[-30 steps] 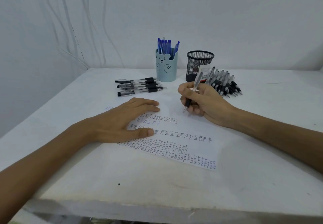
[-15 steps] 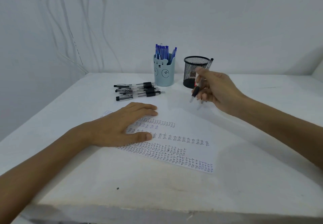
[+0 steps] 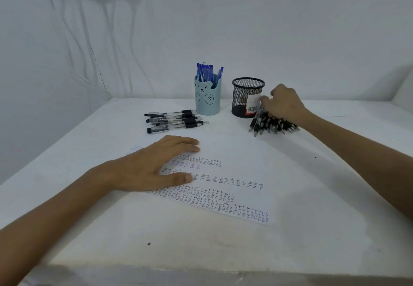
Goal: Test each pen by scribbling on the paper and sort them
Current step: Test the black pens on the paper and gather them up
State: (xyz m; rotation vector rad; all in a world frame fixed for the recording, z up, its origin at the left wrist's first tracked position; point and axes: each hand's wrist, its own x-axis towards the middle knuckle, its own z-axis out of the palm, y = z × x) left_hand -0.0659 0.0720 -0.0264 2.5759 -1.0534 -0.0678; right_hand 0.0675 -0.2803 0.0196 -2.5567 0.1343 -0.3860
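A white paper [image 3: 234, 174] covered in rows of scribbled test marks lies mid-table. My left hand [image 3: 154, 165] rests flat on its left part, fingers straight. My right hand [image 3: 283, 104] is down on a pile of black pens [image 3: 274, 126] to the right of the black mesh cup [image 3: 248, 98]. Its fingers curl round the upper end of the leftmost black pen [image 3: 256, 119], which lies against the pile. Another group of black pens [image 3: 174, 120] lies left of the blue bear cup [image 3: 207, 98], which holds several blue pens [image 3: 206, 72].
The white table [image 3: 223, 241] meets walls behind and to the left. Cables [image 3: 89, 51] hang down the left wall. The mesh cup carries a barcode label and looks empty. The table's front edge runs along the bottom of the view.
My right hand lifted the pen off the paper, carried it back and right, and lowered it onto the right-hand pile. My left hand stayed on the paper.
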